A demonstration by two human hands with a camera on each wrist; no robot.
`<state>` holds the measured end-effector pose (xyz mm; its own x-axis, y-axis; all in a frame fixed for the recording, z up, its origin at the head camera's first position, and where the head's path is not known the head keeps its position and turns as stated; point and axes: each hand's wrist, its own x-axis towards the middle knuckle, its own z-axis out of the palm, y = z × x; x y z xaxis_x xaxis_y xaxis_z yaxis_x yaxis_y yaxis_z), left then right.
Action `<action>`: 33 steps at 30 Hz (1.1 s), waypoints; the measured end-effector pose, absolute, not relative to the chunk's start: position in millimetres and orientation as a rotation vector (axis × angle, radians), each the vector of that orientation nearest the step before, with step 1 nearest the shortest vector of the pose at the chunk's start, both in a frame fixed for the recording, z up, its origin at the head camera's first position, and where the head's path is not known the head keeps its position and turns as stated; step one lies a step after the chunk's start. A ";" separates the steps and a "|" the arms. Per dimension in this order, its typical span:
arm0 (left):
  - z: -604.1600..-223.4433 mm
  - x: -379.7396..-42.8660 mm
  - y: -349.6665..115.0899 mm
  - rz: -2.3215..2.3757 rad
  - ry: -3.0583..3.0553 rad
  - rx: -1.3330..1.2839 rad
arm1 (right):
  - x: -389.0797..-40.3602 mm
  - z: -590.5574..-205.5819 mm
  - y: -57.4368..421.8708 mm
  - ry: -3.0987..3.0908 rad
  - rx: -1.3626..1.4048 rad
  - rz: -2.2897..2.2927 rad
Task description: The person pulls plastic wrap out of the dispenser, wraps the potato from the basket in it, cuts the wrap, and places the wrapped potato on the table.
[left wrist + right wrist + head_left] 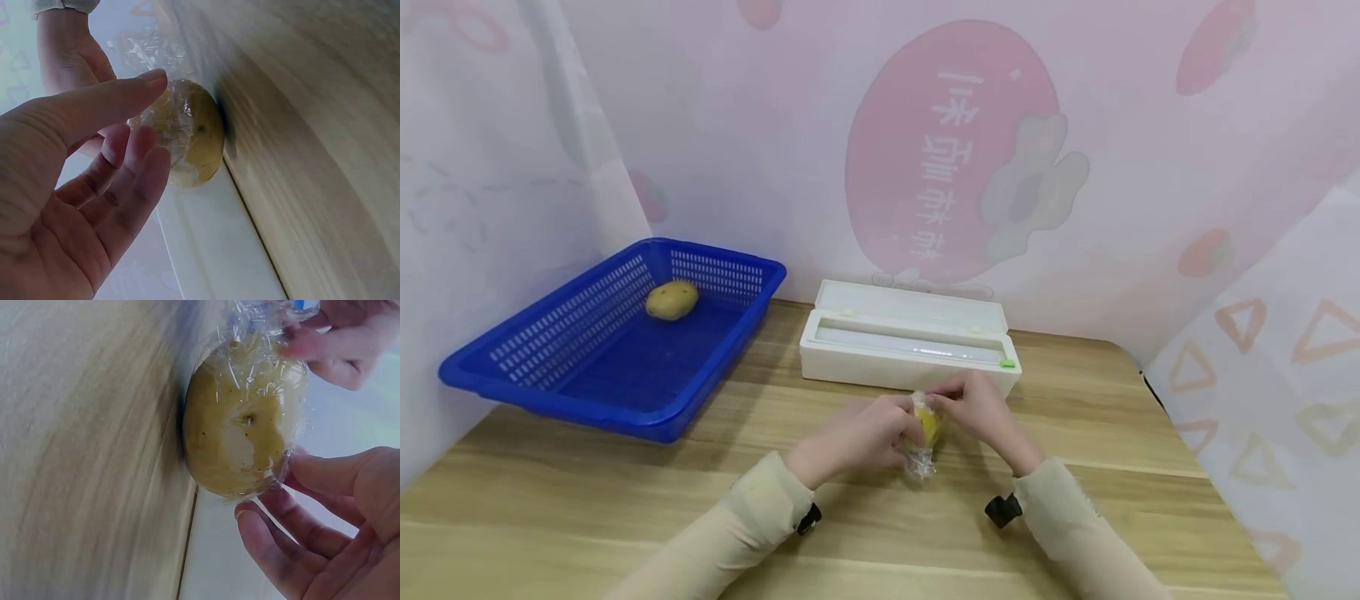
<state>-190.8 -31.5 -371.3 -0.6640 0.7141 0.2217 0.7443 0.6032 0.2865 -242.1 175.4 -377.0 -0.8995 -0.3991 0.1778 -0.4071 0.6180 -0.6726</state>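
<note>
A yellow potato [240, 422] wrapped in clear cling film [150, 53] rests on the table between my hands, a bunched tail of film sticking out at its near end. My left hand [868, 437] holds the wrapped potato from the left, with curled fingers and thumb about the film at its side. At the far end, my right hand [977, 412] pinches the film between thumb and fingertips [250, 525]. Just beyond the hands stands a white cling film box [910, 342], its lid raised, a film roll and a green slider showing.
To the left, a blue plastic basket [606, 421] contains one unwrapped potato [672, 300]. The wooden table [1097, 433] extends right of the hands. Behind it hangs a printed pink and white cloth [1120, 100].
</note>
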 end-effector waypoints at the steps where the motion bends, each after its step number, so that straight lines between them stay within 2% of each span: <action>1: -372.1 -191.1 -31.5 -0.537 -2.739 -1.249 | -242.0 -377.6 175.5 -2.812 0.693 1.192; 10: -370.1 -193.7 -33.4 -0.644 -2.711 -1.242 | -241.3 -380.4 175.1 -2.690 0.702 1.184; 21: -372.1 -201.6 -38.4 -0.962 -2.712 -1.146 | -230.7 -375.1 184.3 -2.740 1.222 0.892; 33: -370.9 -202.2 -39.0 -1.183 -2.692 -0.949 | -227.0 -384.4 176.5 -2.588 1.331 0.871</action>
